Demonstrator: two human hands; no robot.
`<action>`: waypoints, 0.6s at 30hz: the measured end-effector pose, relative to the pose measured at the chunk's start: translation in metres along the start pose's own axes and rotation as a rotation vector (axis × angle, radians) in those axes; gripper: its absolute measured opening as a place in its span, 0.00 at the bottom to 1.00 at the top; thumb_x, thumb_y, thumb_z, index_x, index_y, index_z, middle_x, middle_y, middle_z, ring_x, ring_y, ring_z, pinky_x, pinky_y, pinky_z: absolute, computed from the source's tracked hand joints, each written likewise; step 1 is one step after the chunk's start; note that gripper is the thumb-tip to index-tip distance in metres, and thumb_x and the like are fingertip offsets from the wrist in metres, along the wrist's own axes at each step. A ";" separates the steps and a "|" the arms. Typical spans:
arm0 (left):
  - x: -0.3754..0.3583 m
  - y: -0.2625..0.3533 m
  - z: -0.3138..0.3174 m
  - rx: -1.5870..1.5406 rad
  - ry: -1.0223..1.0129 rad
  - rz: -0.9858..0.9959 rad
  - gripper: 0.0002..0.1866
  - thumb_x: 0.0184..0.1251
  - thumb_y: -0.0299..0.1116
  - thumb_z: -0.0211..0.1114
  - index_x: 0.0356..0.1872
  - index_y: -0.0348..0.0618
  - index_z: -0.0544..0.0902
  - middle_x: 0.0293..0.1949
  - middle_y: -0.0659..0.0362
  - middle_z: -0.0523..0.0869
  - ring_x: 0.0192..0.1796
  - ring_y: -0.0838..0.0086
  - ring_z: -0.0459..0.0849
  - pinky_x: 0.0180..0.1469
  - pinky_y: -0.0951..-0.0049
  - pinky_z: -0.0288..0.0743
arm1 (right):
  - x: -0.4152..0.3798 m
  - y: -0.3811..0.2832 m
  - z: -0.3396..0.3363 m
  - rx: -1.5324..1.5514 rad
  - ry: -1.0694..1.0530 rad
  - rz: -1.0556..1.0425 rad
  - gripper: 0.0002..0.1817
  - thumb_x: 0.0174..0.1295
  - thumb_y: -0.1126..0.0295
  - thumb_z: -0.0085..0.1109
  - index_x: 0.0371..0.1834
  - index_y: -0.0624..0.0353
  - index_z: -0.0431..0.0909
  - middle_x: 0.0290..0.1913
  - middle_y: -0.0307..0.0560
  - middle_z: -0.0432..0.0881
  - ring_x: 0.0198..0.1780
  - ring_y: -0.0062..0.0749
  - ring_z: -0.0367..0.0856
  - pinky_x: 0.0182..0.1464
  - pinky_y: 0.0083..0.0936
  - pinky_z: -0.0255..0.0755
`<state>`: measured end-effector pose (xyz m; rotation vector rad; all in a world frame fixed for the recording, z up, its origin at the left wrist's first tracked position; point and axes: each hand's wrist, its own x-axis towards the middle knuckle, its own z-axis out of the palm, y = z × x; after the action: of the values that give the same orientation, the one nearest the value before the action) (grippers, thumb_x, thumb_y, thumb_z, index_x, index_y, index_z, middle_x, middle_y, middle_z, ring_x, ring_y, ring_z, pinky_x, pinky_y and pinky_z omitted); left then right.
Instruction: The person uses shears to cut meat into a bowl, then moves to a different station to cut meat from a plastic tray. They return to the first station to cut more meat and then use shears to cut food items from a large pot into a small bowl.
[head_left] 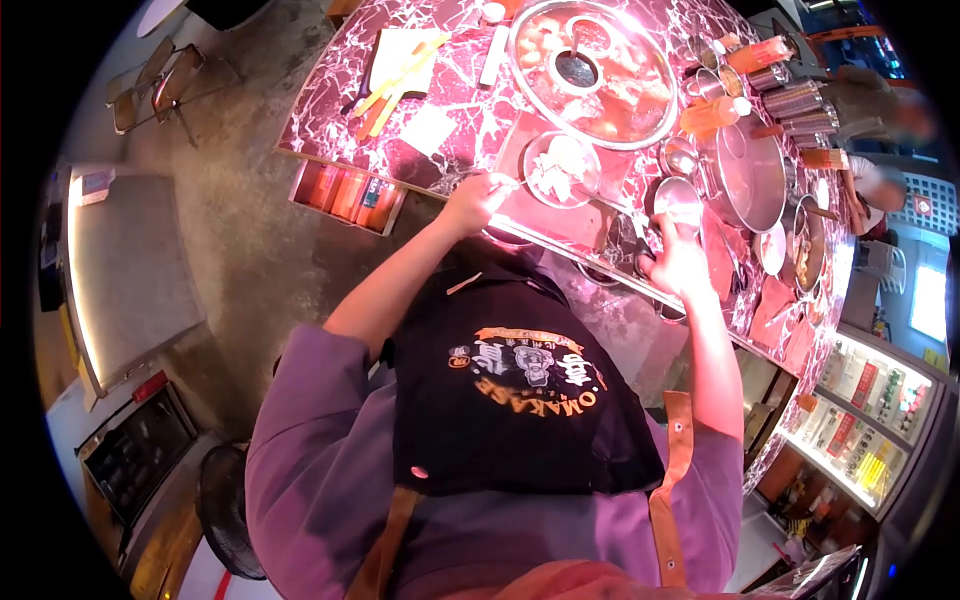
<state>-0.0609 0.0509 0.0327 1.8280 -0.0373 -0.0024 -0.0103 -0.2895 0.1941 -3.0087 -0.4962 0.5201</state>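
My left hand (483,203) is closed in a pinch at the left of a round bowl (535,197), and I cannot tell what is between its fingertips. Pale, whitish pieces of food (563,168) lie in this bowl, near the counter's front edge. My right hand (680,262) is wrapped round a dark-handled metal tool (643,262). Its thin shaft slants from the fingers toward the bowl's right side. Just beyond that hand sits a shiny metal bowl (680,197).
A large round pan (600,143) of food in reddish liquid, with a central opening, stands behind the bowl. To the right are a deep metal pot (745,190), bottles (715,115) and cutlery holders (795,100). Wooden sticks (400,85) lie at left, above an open drawer (350,195).
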 end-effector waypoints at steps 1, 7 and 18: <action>-0.001 0.002 0.002 0.019 -0.006 -0.006 0.13 0.75 0.33 0.59 0.51 0.36 0.85 0.37 0.54 0.88 0.40 0.72 0.86 0.46 0.70 0.77 | 0.010 -0.004 0.000 0.001 0.007 -0.044 0.37 0.49 0.59 0.71 0.66 0.53 0.71 0.55 0.63 0.80 0.57 0.59 0.81 0.59 0.48 0.75; -0.001 0.000 0.013 0.018 -0.063 -0.074 0.14 0.76 0.33 0.59 0.53 0.36 0.84 0.34 0.57 0.88 0.38 0.75 0.85 0.43 0.71 0.77 | 0.047 -0.005 0.019 -0.040 -0.036 -0.147 0.28 0.52 0.69 0.65 0.60 0.55 0.76 0.48 0.61 0.84 0.52 0.54 0.84 0.55 0.46 0.77; 0.000 -0.023 0.020 -0.399 -0.159 -0.269 0.14 0.78 0.31 0.57 0.55 0.33 0.82 0.45 0.62 0.86 0.48 0.82 0.80 0.55 0.80 0.73 | 0.043 -0.014 0.030 0.259 -0.029 -0.032 0.32 0.52 0.69 0.71 0.63 0.55 0.74 0.53 0.61 0.84 0.55 0.56 0.83 0.59 0.43 0.77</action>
<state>-0.0612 0.0376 0.0051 1.4184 0.0920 -0.3237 0.0138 -0.2629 0.1530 -2.7466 -0.4404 0.5771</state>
